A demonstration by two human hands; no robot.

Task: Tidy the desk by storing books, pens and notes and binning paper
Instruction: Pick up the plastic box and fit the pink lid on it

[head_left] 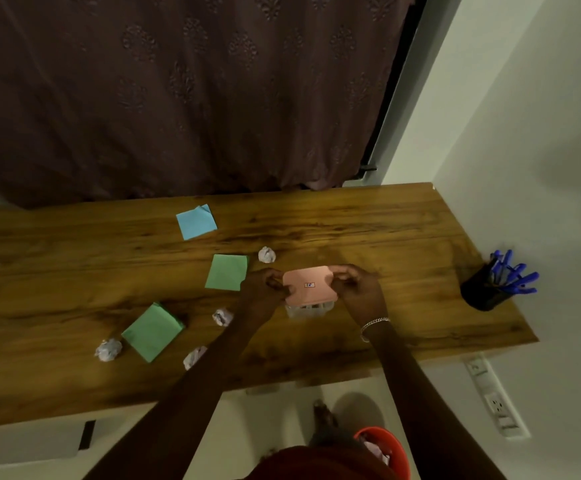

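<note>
Left hand (265, 289), right hand (356, 289) pinch pink pad (311, 284) by side edges, mid-desk (403, 237), above clear tray (311, 309). Green note (226, 271), paper ball (267, 254) just left. Pen cup (486, 289) well apart, at right desk edge.

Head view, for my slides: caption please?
Tidying up: left hand and right hand hold a pink notepad above the paper-strewn desk.

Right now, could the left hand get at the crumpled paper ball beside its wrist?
Probably yes, once freed. The crumpled paper ball lies uncovered on the desk close to the left hand, but that hand and the right hand both pinch the pink sticky-note pad, so it must let go first.
</note>
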